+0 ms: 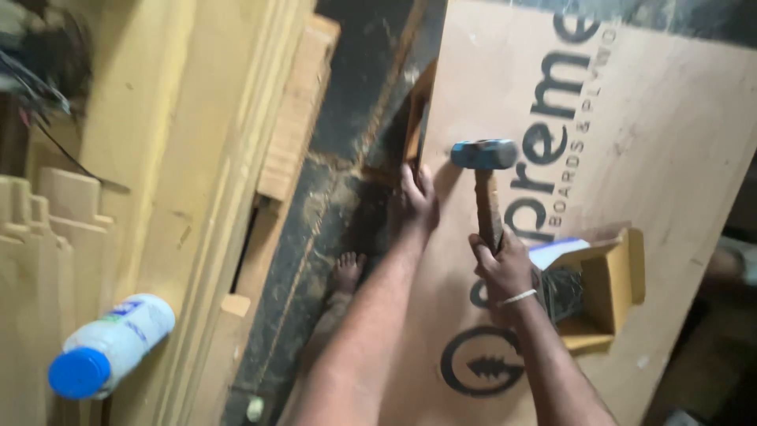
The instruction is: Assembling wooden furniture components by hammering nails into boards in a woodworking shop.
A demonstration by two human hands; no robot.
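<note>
The right hand (503, 264) has its fingers wrapped tight around the wooden handle of a hammer (485, 177), gripping near the lower end. The blue head stands at twelve o'clock from the fist, raised over the plywood sheet (662, 142). The left hand (415, 197) lies at ten o'clock from the right, fingers together and curled over the left edge of the sheet, pressing on it; whether it pinches anything small I cannot tell. The hammer head hangs just beside that hand, at about two o'clock from it. An open cardboard box (611, 288) sits on the sheet at three o'clock from the right wrist. A bottle with a blue cap (110, 347) lies well off toward eight o'clock on the boards.
</note>
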